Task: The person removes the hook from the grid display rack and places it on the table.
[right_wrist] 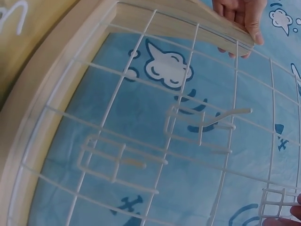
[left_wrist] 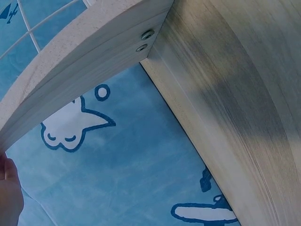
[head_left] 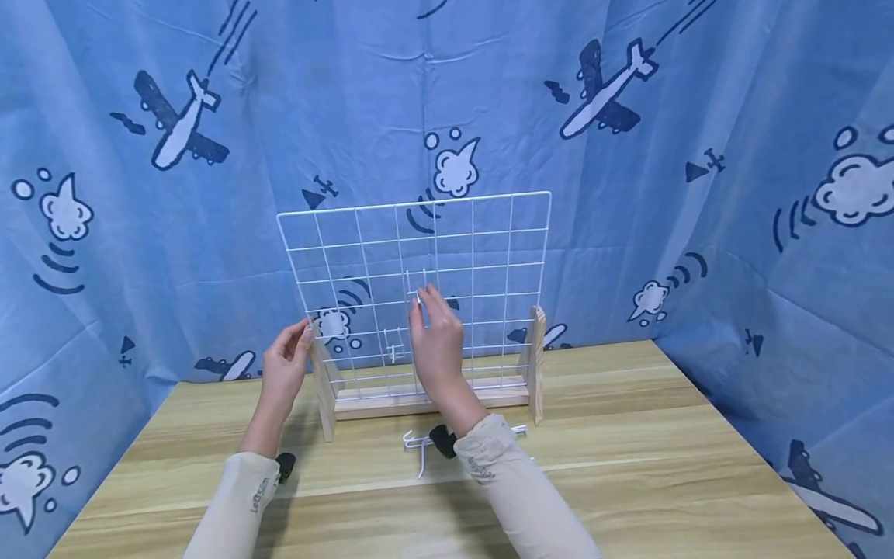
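A white wire grid panel (head_left: 489,279) stands upright in a wooden stand (head_left: 535,365). With thumb on one face and fingers on the other, my left hand (head_left: 285,359) grips the top of the stand's left side piece (left_wrist: 84,61). My right hand (head_left: 440,341) pinches a white wire hook (head_left: 416,273) against the middle of the grid; its fingers partly cover the hook. Two more wire hooks (right_wrist: 117,160) hang on lower grid wires, one with its prong (right_wrist: 235,112) sticking out. In the right wrist view only fingertips (right_wrist: 282,221) of that hand show.
Loose white hooks (head_left: 419,444) lie on the wood-grain table (head_left: 615,466) in front of the stand, partly under my right forearm. Blue curtain (head_left: 335,116) with plane prints surrounds the table's back and sides. Black straps (head_left: 286,467) sit at both wrists.
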`<state>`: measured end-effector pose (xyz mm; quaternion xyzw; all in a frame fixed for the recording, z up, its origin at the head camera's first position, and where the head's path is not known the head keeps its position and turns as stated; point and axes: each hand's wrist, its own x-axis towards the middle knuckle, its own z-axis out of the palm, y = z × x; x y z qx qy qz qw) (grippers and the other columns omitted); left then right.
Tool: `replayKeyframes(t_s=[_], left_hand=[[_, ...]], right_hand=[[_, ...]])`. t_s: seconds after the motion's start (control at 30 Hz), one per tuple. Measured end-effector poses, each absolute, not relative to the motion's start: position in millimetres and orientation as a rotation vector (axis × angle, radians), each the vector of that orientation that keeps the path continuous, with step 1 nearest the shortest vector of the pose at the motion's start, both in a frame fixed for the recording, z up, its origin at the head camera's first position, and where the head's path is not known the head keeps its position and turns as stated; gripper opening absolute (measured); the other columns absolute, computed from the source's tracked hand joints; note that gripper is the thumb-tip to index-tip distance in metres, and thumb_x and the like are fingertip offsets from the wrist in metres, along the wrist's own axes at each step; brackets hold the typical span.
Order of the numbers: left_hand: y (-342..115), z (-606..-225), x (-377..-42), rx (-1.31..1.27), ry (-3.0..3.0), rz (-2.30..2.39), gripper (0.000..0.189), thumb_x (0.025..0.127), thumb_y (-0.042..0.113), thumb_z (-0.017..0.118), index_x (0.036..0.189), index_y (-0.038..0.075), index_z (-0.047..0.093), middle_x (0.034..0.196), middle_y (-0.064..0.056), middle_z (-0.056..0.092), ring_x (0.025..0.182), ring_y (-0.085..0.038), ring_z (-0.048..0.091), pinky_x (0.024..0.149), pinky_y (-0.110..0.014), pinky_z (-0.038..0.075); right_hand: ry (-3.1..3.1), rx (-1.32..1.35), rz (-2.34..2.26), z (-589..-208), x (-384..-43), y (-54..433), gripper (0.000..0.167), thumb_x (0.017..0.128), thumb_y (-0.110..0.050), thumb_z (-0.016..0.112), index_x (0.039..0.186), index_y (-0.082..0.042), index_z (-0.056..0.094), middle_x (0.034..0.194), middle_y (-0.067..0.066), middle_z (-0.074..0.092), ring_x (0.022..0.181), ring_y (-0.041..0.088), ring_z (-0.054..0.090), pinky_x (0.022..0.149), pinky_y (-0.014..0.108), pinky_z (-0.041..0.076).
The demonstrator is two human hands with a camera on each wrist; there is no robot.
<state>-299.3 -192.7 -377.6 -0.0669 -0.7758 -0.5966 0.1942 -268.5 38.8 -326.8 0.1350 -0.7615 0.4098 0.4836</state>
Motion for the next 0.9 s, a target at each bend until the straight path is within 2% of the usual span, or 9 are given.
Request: replayKeyframes(t_s=[0.2, 0.47, 0.7, 0.9], left_hand=[[-193, -379, -301, -0.192, -2.166, -1.666, 0.045, 0.101, 0.032, 0.048, 0.136, 0.004, 0.051, 0.133, -0.013, 0.054, 0.116, -0.007, 0.051, 0.099, -0.012, 0.041], [-193, -379, -301, -0.184, -2.170, -1.677, 0.045, 0.101, 0.032, 0.049, 0.137, 0.005, 0.051, 0.133, -0.010, 0.054, 0.121, -0.014, 0.050, 0.099, -0.013, 0.041], [-193, -374, -297, -0.178, -2.167, -1.740, 0.040, 0.102, 0.021, 0.049, 0.136, 0.001, 0.050, 0.135, -0.015, 0.053, 0.110, 0.000, 0.049, 0.095, -0.008, 0.040], [-193, -372, -298, -0.169, -2.169, -1.749, 0.039, 0.102, 0.017, 0.049, 0.136, 0.000, 0.049, 0.135, -0.017, 0.053, 0.108, 0.002, 0.049, 0.093, -0.006, 0.041]], right_hand=[[-1.842, 0.351, 0.936, -326, -271, 41, 0.021, 0.092, 0.001, 0.062, 0.110, 0.010, 0.066, 0.115, 0.027, 0.063, 0.108, 0.037, 0.062, 0.091, 0.033, 0.051], [-1.788, 0.369, 0.903, -322, -274, 44, 0.019, 0.090, 0.002, 0.062, 0.107, 0.011, 0.067, 0.109, 0.026, 0.066, 0.104, 0.035, 0.064, 0.090, 0.034, 0.052], [-1.780, 0.374, 0.878, -319, -274, 47, 0.018, 0.090, 0.002, 0.063, 0.105, 0.010, 0.068, 0.107, 0.026, 0.067, 0.102, 0.034, 0.065, 0.090, 0.034, 0.053], [-1.753, 0.393, 0.874, -315, -277, 50, 0.017, 0.090, 0.002, 0.063, 0.103, 0.011, 0.068, 0.105, 0.026, 0.067, 0.101, 0.035, 0.066, 0.089, 0.032, 0.053]])
